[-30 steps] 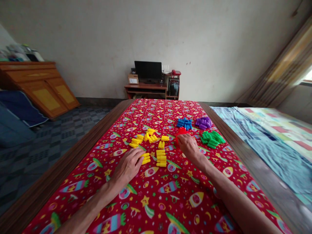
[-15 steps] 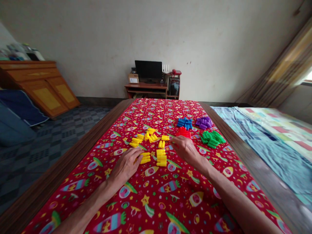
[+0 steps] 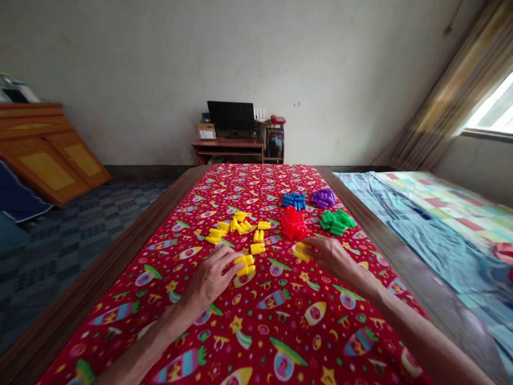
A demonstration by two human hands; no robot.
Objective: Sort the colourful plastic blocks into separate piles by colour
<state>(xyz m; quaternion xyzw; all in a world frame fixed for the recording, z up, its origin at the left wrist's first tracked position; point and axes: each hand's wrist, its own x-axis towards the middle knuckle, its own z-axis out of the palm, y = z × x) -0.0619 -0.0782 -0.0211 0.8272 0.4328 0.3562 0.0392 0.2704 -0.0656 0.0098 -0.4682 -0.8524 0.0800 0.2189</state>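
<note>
My left hand [image 3: 216, 271] is closed with thumb and fingers on a small group of yellow bullet-shaped plastic pieces [image 3: 246, 265], low over the table. My right hand [image 3: 332, 255] pinches another few yellow plastic pieces [image 3: 301, 252] by their right end. Between the hands lies a short yellow cluster [image 3: 257, 249], with two more small yellow groups [image 3: 258, 236] [image 3: 264, 225] behind it. Further left, several loose yellow pieces [image 3: 241, 224] and a joined-looking row [image 3: 217, 233] rest on the cloth. Just beyond my right hand sits a red pile [image 3: 293, 223] of plastic pieces.
A red patterned cloth [image 3: 276, 342] covers the table. Green [image 3: 337, 222], blue [image 3: 294, 201] and purple [image 3: 324, 198] piles lie at the right. A desk with a monitor [image 3: 231, 118] stands by the far wall, a bed [image 3: 433, 224] at right, a wooden cabinet [image 3: 52, 152] at left.
My right hand has moved away from the red pile, slightly right and nearer me, and yellow pieces now show in its fingers. Fewer yellow pieces lie between the hands. The view has turned right.
</note>
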